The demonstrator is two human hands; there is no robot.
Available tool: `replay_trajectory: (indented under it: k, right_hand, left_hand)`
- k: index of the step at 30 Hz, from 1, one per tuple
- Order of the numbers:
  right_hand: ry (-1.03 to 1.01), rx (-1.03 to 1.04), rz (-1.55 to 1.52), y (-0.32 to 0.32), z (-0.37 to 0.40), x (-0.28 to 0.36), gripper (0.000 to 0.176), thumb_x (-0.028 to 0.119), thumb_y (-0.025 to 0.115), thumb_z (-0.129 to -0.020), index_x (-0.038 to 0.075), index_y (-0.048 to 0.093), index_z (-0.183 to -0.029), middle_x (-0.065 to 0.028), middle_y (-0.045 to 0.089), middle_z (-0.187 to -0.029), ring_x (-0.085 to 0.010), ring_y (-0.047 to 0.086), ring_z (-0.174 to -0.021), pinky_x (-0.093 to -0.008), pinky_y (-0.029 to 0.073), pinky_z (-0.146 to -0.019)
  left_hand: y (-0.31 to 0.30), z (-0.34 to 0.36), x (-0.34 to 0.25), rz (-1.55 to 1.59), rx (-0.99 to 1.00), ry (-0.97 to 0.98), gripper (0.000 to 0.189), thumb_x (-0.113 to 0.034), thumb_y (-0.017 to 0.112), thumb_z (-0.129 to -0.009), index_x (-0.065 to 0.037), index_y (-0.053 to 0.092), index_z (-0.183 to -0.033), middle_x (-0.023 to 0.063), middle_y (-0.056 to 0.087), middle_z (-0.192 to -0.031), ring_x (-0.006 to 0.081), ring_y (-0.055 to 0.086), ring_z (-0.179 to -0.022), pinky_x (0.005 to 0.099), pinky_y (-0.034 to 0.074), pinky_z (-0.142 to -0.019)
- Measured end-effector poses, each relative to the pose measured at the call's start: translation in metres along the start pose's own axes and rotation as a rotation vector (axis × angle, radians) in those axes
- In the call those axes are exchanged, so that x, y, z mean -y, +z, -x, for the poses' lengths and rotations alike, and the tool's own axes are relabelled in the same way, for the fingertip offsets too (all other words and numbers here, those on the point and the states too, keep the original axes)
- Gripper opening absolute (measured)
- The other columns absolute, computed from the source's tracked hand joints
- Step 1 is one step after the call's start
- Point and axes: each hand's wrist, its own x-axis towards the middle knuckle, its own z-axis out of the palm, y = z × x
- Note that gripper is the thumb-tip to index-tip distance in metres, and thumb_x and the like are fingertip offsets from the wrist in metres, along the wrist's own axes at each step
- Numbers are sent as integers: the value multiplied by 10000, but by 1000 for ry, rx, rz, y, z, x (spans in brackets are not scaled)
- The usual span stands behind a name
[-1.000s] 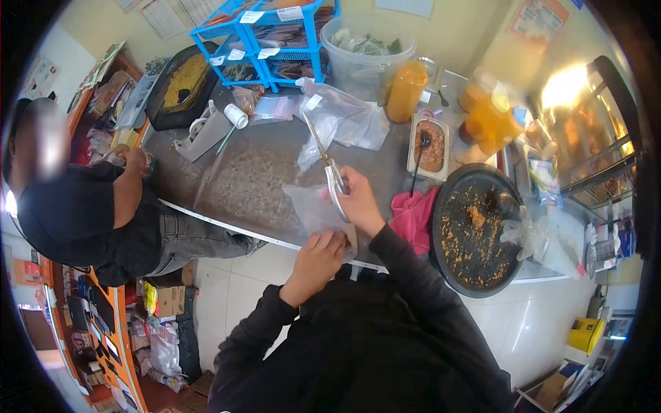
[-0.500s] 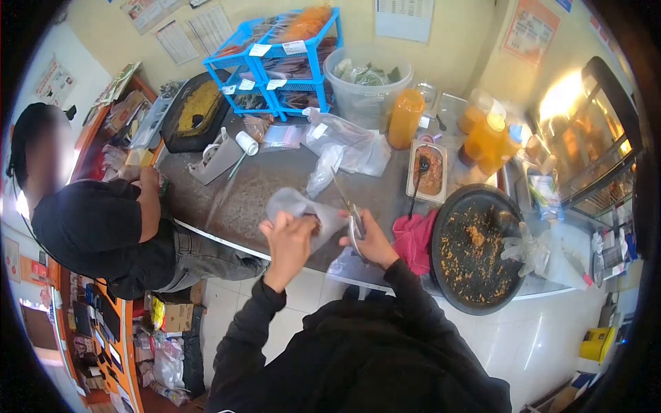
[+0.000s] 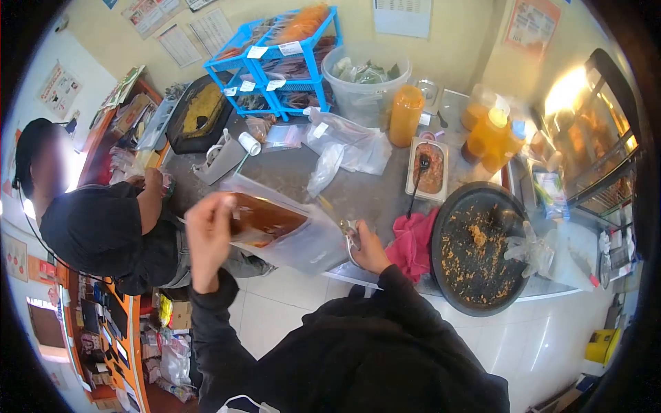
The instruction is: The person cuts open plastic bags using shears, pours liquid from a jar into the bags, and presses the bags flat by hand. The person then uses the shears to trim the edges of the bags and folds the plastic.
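A clear plastic bag [image 3: 310,241] with dark brown, glossy contents is stretched out in front of me, over the near edge of the counter. My left hand [image 3: 210,230] pinches its left end, fingers closed. Metal scissors [image 3: 350,241] sit in my right hand [image 3: 370,248], whose fingers are wrapped round the handles. The blades lie close to the bag's right end; whether they touch it I cannot tell. A pink cloth [image 3: 413,244] lies just right of my right hand.
A big round black pan [image 3: 475,289] with crumbs is at the right. Behind are a metal tray [image 3: 441,186], orange bottles [image 3: 406,115], a plastic tub [image 3: 365,103], blue racks [image 3: 292,86] and plastic bags [image 3: 358,148]. A person [image 3: 103,220] stands at the left.
My left hand has moved left and down, and the bag, bunched up before, is now spread out with its brown contents showing. The scissors' blades have tipped from pointing up the counter toward the left.
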Motion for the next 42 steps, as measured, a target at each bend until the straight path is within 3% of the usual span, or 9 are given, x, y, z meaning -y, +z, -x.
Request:
replay_trajectory:
  k: [8,11,14,22,24,28,30,33,42]
  right_hand:
    - [417,-332,13,19,-71,-26,391,226,641,-828,22,427,-1084,-270,664,-932,-460,648,-866,-531,496,-754]
    - [382,-427,-55,20,-123,-11,429,213,679,-816,-19,439,-1086,-277,664,-962,-451,649,-913,-506,500,-787]
    - [249,-514,-80,28,-159,-6,447,199,724,-788,-21,461,-1076,-260,663,-961,-423,653,-941,-480,504,-793]
    - [128,-442,103,-25,-26,29,260,181,696,-810,-1,540,-911,-225,634,-859,-432,627,-832,-450,487,-678]
    - [116,-467,141,-30,27,27,236,90,660,-821,-20,568,-1008,-238,612,-847,-425,625,-808,-443,490,-681]
    - [309,-459,395,-35,87,14,399,32,619,-848,-96,489,-1203,-298,578,-1087,-469,568,-993,-471,462,-850]
    - [414,-437,475,-34,92,3,444,19,596,-855,-128,443,-1245,-329,545,-1127,-488,532,-1041,-486,436,-901]
    - [486,-332,555,-34,94,2,533,33,568,-879,-177,357,-1321,-367,488,-1213,-489,492,-1124,-478,413,-967]
    - [542,-69,675,-32,90,22,522,66,556,-878,-212,390,-1288,-395,529,-1191,-477,587,-1026,-461,479,-913]
  left_hand:
    - [-63,-5,-1,-404,-1068,552,309,-181,461,-1055,46,637,-941,58,646,-870,138,588,-815,286,496,-764]
    - [-74,-1,-20,-582,-1115,733,400,-244,398,-1077,31,600,-868,127,640,-828,226,605,-706,346,512,-685]
    - [-57,6,-16,-693,-932,744,398,-254,404,-1071,39,560,-853,128,593,-775,236,561,-668,336,452,-642]
    - [44,40,81,-202,-529,-39,317,-166,424,-1056,29,567,-851,26,549,-770,114,493,-740,292,425,-670]
    - [86,48,138,275,-587,-531,351,-266,480,-1047,0,653,-897,51,633,-847,129,538,-772,303,441,-708]
    - [171,81,234,485,-509,-843,476,-395,515,-1016,63,645,-1023,124,679,-983,225,612,-882,369,466,-837]
    - [181,92,263,425,-160,-765,481,-415,524,-1007,47,584,-1126,142,660,-1065,241,609,-956,397,455,-889]
    - [170,93,213,-395,94,-443,474,-391,600,-958,33,514,-1150,260,671,-1024,438,641,-990,469,465,-836]
    - [157,113,136,78,11,-134,281,-126,592,-965,11,499,-1193,255,655,-1035,414,661,-961,404,505,-817]
